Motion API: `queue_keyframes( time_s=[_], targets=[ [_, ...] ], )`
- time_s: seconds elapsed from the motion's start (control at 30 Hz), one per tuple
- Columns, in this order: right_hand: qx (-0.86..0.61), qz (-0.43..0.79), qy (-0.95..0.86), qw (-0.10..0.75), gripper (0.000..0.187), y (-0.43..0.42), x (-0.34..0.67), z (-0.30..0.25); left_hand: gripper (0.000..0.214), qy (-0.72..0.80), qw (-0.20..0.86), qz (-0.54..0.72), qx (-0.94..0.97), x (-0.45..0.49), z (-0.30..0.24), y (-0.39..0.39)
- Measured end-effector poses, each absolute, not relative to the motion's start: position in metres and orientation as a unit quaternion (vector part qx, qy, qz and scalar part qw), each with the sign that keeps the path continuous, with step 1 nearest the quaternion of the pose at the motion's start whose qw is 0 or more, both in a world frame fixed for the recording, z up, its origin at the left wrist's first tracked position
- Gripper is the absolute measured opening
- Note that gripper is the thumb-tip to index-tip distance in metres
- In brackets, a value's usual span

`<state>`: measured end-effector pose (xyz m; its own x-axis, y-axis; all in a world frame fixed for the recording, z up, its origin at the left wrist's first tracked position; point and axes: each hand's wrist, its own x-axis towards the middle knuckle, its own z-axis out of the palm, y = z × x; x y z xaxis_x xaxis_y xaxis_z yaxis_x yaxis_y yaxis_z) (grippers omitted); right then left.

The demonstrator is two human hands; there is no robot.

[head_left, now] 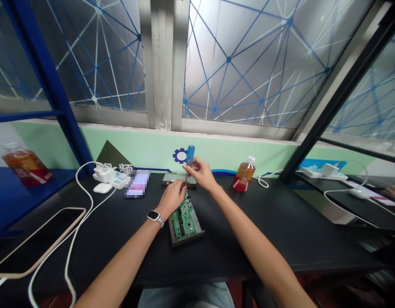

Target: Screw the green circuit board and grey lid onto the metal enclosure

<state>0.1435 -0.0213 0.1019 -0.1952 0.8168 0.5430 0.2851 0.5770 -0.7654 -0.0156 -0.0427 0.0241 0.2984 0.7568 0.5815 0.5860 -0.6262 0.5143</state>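
A grey metal tray holding a green circuit board [184, 220] lies on the black table [264, 231] in front of me. My right hand [199, 172] is closed round a screwdriver with a blue handle [190, 156], held upright with its tip down at the board's far end. My left hand [172, 197], with a watch on the wrist, rests curled on the board's far left edge beside the screwdriver tip. A flat grey metal cover [176, 179] lies just behind the board.
A phone [37, 241] with a white cable lies at the left. White chargers [104, 174], an earbud case [102, 188] and a second phone [138, 183] sit at the back left. One drink bottle [244, 174] stands right of my hands, another bottle [24, 167] on the blue shelf.
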Motion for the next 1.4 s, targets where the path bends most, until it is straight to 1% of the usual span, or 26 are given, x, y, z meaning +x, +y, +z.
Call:
queue_keyframes(
  time_s=[0.17, 0.23, 0.27, 0.3, 0.37, 0.43, 0.5, 0.57, 0.67, 0.77, 0.87, 0.93, 0.97, 1.0, 1.03, 1.1, 1.13, 1.17, 1.23, 1.3, 1.4],
  targets=[
    [-0.358, 0.258, -0.682, 0.583, 0.037, -0.033, 0.149, 0.110, 0.036, 0.453, 0.035, 0.409, 0.791, -0.030, 0.041, -0.068],
    [-0.374, 0.264, -0.656, 0.600, 0.037, -0.040, 0.162, 0.119, 0.033, 0.479, 0.030, 0.385, 0.788, -0.043, 0.046, -0.088],
    [-0.394, 0.266, -0.649, 0.594, 0.038, -0.044, 0.171, 0.123, 0.029, 0.499, 0.027, 0.370, 0.783, -0.050, 0.047, -0.098],
    [-0.421, 0.268, -0.653, 0.569, 0.039, -0.049, 0.182, 0.124, 0.026, 0.526, 0.027, 0.344, 0.777, -0.057, 0.048, -0.109],
    [-0.483, 0.268, -0.695, 0.461, 0.041, -0.059, 0.205, 0.119, 0.035, 0.582, 0.046, 0.262, 0.768, -0.067, 0.046, -0.126],
    [-0.534, 0.210, -0.738, 0.356, 0.044, -0.070, 0.226, 0.102, 0.047, 0.619, 0.066, 0.184, 0.761, -0.071, 0.043, -0.136],
    [-0.577, 0.171, -0.750, 0.275, 0.043, -0.078, 0.241, 0.079, 0.052, 0.635, 0.066, 0.137, 0.757, -0.069, 0.041, -0.138],
    [-0.604, 0.162, -0.747, 0.228, 0.039, -0.083, 0.250, 0.058, 0.051, 0.640, 0.055, 0.114, 0.758, -0.063, 0.040, -0.133],
    [-0.622, 0.124, -0.751, 0.182, 0.035, -0.085, 0.254, 0.039, 0.047, 0.646, 0.053, 0.090, 0.756, -0.055, 0.040, -0.123],
    [-0.641, 0.077, -0.754, 0.119, 0.037, -0.085, 0.253, 0.036, 0.045, 0.652, 0.066, 0.085, 0.750, -0.053, 0.042, -0.115],
    [-0.663, 0.050, -0.744, 0.065, 0.043, -0.085, 0.249, 0.041, 0.043, 0.657, 0.073, 0.083, 0.746, -0.051, 0.044, -0.111],
    [-0.677, 0.016, -0.734, 0.055, 0.052, -0.080, 0.243, 0.047, 0.042, 0.658, 0.073, 0.083, 0.745, -0.049, 0.046, -0.109],
    [-0.676, -0.011, -0.734, 0.066, 0.055, -0.075, 0.238, 0.050, 0.042, 0.658, 0.072, 0.084, 0.744, -0.048, 0.046, -0.107],
    [-0.661, -0.032, -0.745, 0.083, 0.054, -0.068, 0.232, 0.054, 0.042, 0.660, 0.071, 0.087, 0.743, -0.046, 0.046, -0.105],
    [-0.635, -0.039, -0.765, 0.098, 0.047, -0.059, 0.225, 0.056, 0.042, 0.662, 0.070, 0.091, 0.741, -0.044, 0.046, -0.103],
    [-0.575, -0.012, -0.811, 0.111, 0.032, -0.037, 0.208, 0.060, 0.042, 0.665, 0.070, 0.098, 0.737, -0.041, 0.044, -0.098],
    [-0.559, 0.019, -0.822, 0.105, 0.028, -0.024, 0.199, 0.061, 0.041, 0.666, 0.070, 0.103, 0.735, -0.040, 0.042, -0.096],
    [-0.555, 0.050, -0.825, 0.094, 0.028, -0.011, 0.190, 0.061, 0.040, 0.667, 0.070, 0.107, 0.734, -0.039, 0.041, -0.094],
    [-0.547, 0.069, -0.830, 0.083, 0.030, 0.013, 0.173, 0.058, 0.038, 0.667, 0.068, 0.118, 0.733, -0.038, 0.038, -0.093],
    [-0.544, 0.087, -0.832, 0.073, 0.026, 0.031, 0.160, 0.054, 0.035, 0.665, 0.061, 0.130, 0.733, -0.039, 0.035, -0.094],
    [-0.543, 0.098, -0.830, 0.080, 0.024, 0.042, 0.151, 0.050, 0.032, 0.665, 0.048, 0.150, 0.730, -0.041, 0.034, -0.096]
  ],
)
